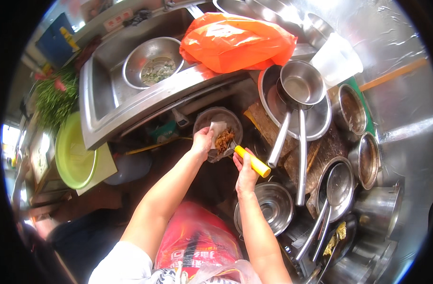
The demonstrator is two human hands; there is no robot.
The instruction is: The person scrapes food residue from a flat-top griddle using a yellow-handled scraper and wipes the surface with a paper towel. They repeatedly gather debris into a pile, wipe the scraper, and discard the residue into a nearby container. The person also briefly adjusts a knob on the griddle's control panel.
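Note:
Beneath the sink's front edge is a round, translucent container point(201, 120), over which both hands are held. My left hand point(202, 142) grips a whitish piece of paper or cloth point(218, 128) at its edge. Brown, crumbly food point(224, 141) lies beside that piece, above the container. My right hand point(247, 170) is closed around a yellow handle point(252, 161); the tool's metal end reaches towards the food and is mostly hidden.
A metal basin point(129, 65) with greens and liquid sits in the steel sink point(102, 81). An orange plastic bag point(234, 42) lies on its edge. At right are saucepans point(301, 83), bowls point(351, 106) and ladles point(339, 184); a green basin point(72, 152) is at left.

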